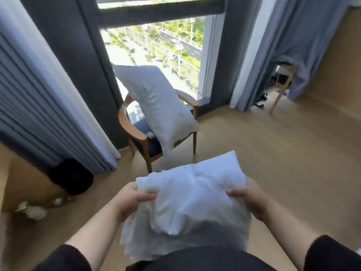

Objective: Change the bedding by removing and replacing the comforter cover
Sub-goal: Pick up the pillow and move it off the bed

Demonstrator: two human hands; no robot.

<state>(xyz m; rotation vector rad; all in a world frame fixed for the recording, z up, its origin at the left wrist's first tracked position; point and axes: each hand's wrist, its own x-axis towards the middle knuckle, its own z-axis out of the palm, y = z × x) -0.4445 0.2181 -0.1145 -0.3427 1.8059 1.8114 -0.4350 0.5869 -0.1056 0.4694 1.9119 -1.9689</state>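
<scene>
While a second pillow is propped upright on the wooden armchair by the window, a white pillow is gripped at its sides by the left hand and right hand, above the floor.

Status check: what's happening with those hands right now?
Left hand and right hand gripping bunched white bedding. Wooden armchair with white pillow ahead.

1. Daylight comes through the tall window ahead of me.
2. Grey curtains hang either side.
3. A wooden armchair stands on the pale wood floor.
</scene>
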